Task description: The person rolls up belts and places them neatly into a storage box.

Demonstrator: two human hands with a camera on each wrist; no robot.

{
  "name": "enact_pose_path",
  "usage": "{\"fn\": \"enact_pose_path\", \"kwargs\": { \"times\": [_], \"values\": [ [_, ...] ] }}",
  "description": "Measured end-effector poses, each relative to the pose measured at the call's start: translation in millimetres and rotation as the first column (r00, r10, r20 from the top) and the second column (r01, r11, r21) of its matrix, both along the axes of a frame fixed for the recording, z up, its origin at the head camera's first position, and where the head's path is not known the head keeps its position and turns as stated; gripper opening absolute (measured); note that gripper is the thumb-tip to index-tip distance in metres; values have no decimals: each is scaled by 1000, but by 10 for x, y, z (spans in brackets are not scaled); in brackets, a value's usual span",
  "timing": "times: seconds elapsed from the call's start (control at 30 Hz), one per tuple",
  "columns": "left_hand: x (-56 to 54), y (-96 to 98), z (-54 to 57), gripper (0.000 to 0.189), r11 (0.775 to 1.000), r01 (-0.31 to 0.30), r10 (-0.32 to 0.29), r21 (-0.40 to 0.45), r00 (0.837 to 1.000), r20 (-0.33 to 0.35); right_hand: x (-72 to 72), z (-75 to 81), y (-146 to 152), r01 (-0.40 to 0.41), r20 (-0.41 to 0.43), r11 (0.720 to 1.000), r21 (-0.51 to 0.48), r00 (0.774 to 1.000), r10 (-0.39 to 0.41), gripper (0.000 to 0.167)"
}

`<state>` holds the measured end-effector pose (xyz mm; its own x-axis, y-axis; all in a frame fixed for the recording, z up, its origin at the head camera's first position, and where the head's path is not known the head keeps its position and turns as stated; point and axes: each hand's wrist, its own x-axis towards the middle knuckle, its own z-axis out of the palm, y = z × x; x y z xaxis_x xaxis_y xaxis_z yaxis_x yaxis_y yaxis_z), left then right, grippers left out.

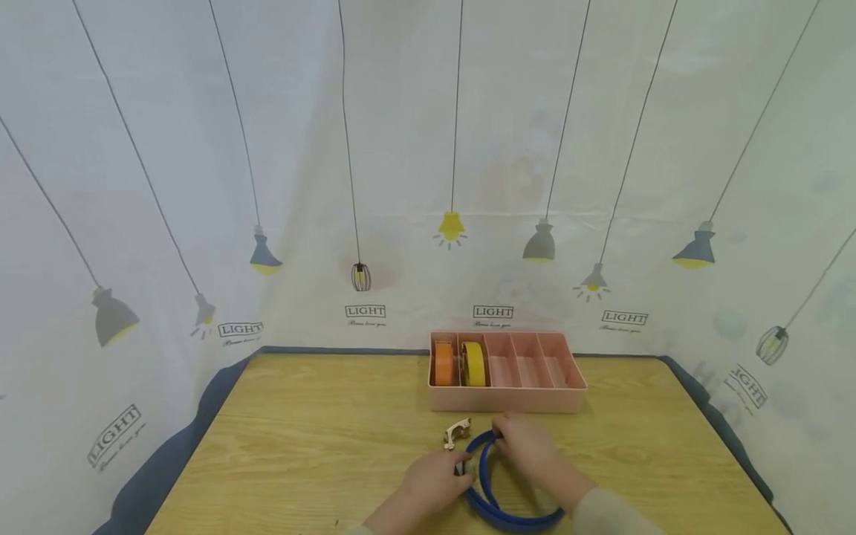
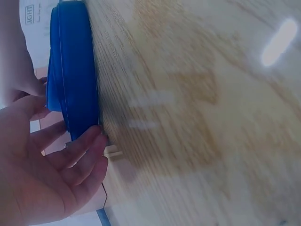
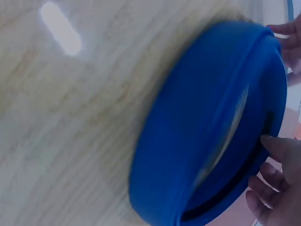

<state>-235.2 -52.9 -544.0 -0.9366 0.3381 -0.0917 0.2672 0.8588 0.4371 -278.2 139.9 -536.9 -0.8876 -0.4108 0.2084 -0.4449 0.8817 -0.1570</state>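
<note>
A blue belt [image 1: 511,521] is wound into a loose coil, standing on its edge on the wooden table. My left hand [image 1: 435,479] pinches the coil's left side between thumb and fingers, beside a small silvery piece. With thumb inside the loop and fingers outside, my right hand [image 3: 280,179] grips the blue strap at the coil's far side. Just beyond the left fingertips is a gold-coloured metal buckle [image 1: 458,431] with an open, curved shape. In the left wrist view, the coil's broad outer face [image 2: 77,66] shows, and the left fingers [image 2: 87,150] reach around its near end.
Behind the coil stands a pink divided box [image 1: 508,401] against the back curtain. An orange rolled strap [image 1: 444,362] sits in its leftmost compartment, and a yellow one [image 1: 474,364] in the compartment beside it. The wooden table [image 1: 301,438] extends to both sides.
</note>
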Motion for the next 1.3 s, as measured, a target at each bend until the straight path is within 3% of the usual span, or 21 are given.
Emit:
{"fn": "enact_pose_path", "kwargs": {
  "times": [0.17,0.33,0.5,0.63,0.73,0.9,1.1,1.3],
  "values": [
    [-21,13,-8,52,1000,-12,12,-16,1000,11,-31,54,100,20,-67,999,-48,998,-23,23],
    [-60,7,-18,49,1000,-21,21,-9,1000,18,-83,100,277,-18,-49,994,-104,999,13,23],
    [-80,-6,-4,49,998,-4,-2,60,995,100,-133,88,462,-27,75,984,-176,996,40,18],
    [-80,-14,15,59,988,-10,-15,152,987,163,-135,57,570,-3,207,975,-220,977,50,14],
    [-94,-6,16,62,982,-20,-9,185,988,152,-111,53,622,64,269,975,-213,963,-5,16],
    [-119,16,1,58,983,-24,-2,184,991,136,-75,40,663,154,300,981,-121,947,-112,22],
    [-116,-1,1,50,988,-43,28,151,995,99,-18,-1,621,122,324,977,-177,944,-59,8],
    [-113,-60,25,58,973,-86,72,215,995,76,61,17,550,155,369,957,-247,928,-55,10]
  ]
}}
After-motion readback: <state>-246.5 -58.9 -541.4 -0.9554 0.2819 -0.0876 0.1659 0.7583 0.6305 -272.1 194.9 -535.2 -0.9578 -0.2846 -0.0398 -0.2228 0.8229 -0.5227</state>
